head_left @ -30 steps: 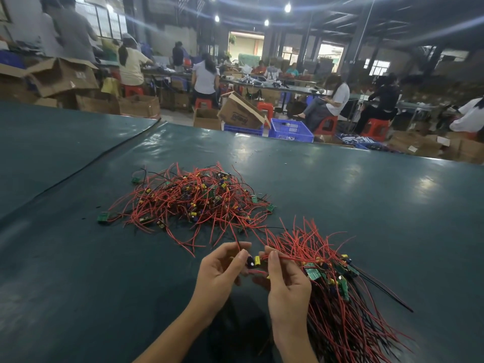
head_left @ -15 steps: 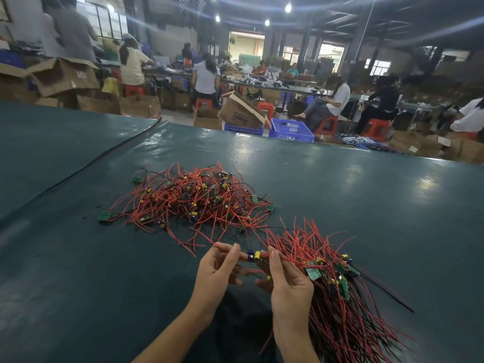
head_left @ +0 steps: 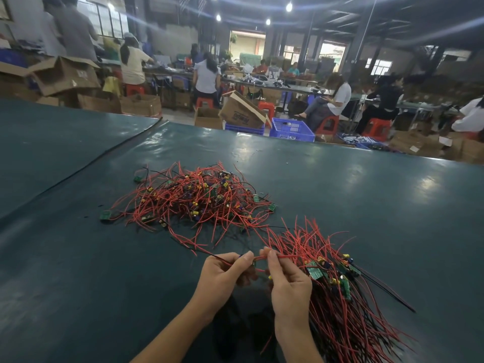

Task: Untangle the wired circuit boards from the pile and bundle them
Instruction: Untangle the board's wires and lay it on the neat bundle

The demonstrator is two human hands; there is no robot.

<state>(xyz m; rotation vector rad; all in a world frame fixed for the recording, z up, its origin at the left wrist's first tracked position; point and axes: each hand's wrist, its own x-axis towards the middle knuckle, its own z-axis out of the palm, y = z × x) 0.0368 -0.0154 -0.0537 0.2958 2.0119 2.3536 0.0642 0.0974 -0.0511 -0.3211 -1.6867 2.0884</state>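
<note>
Pinching one thin red wire [head_left: 259, 258] between them, the left hand [head_left: 222, 276] and right hand [head_left: 288, 281] sit near the tangled pile of red-wired green circuit boards [head_left: 193, 200] on the dark green table mat [head_left: 366, 205]. A gathered bundle of wired boards [head_left: 340, 289] lies beside the right hand. Contents of the blue slotted plastic crate [head_left: 292, 129] and the open brown cardboard box [head_left: 242, 113] cannot be made out.

You have two hands, left hand [head_left: 222, 280] and right hand [head_left: 289, 286], with one red wire [head_left: 260, 258] between them. On the table [head_left: 78, 284] lie two heaps of wired boards: one tangled pile [head_left: 199, 200], one gathered bundle [head_left: 343, 305].
</note>
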